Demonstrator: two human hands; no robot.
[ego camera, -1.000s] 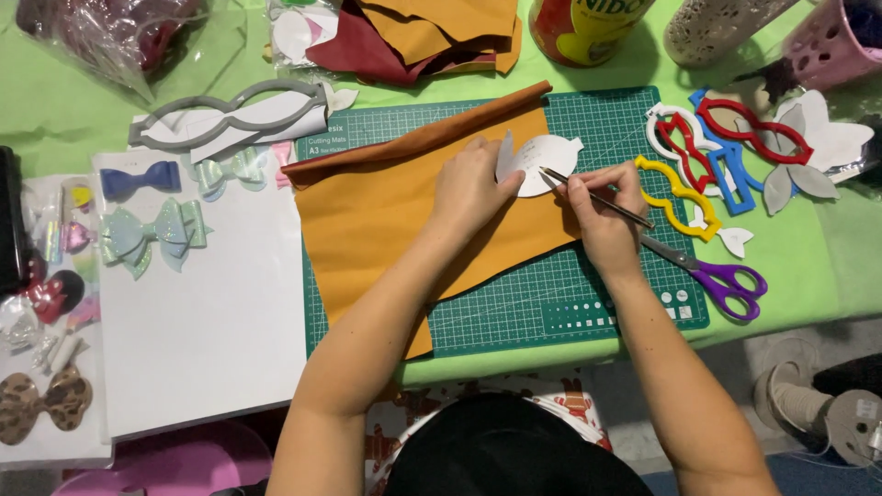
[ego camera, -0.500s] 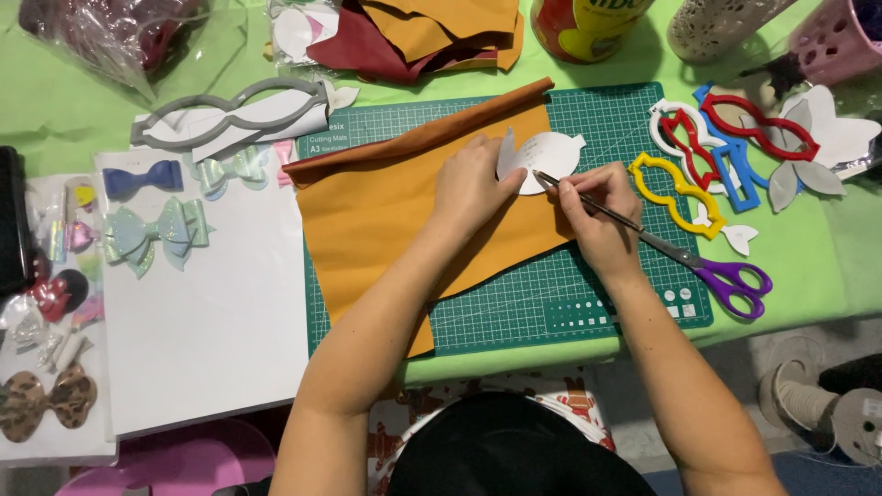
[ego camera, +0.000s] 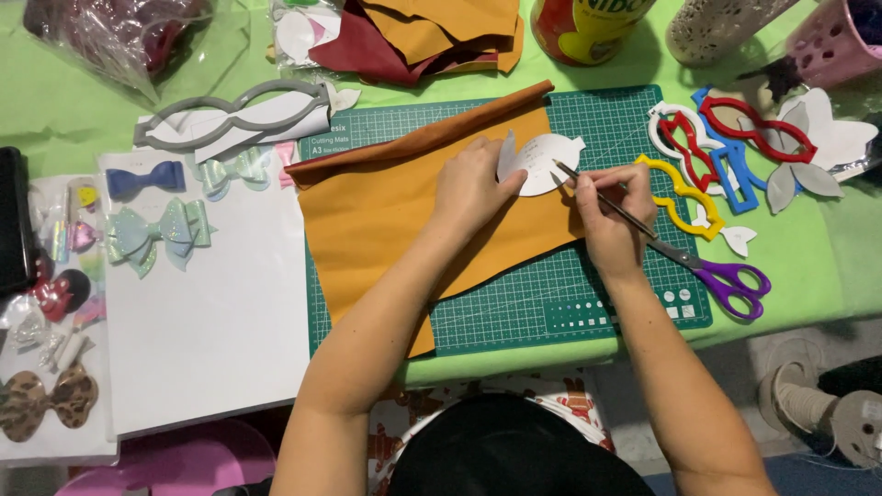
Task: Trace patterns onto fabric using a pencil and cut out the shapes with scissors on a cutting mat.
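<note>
A sheet of mustard-orange faux leather (ego camera: 386, 220) lies across a green cutting mat (ego camera: 588, 303). On its upper right corner sits a white paper bow template (ego camera: 540, 161). My left hand (ego camera: 473, 188) presses flat on the template's left side, pinning it to the sheet. My right hand (ego camera: 611, 216) holds a thin pencil (ego camera: 602, 197), its tip touching the template's lower right edge.
Purple-handled scissors (ego camera: 726, 276) lie just right of my right hand. Yellow, red and blue bow stencils (ego camera: 707, 156) sit at the mat's right. A white board (ego camera: 211, 312) with finished bows (ego camera: 152, 230) lies on the left. Leather scraps (ego camera: 432, 32) and a can (ego camera: 583, 23) stand behind.
The pencil tip has slid down and right along the template's edge. My left hand keeps pressing the template in place.
</note>
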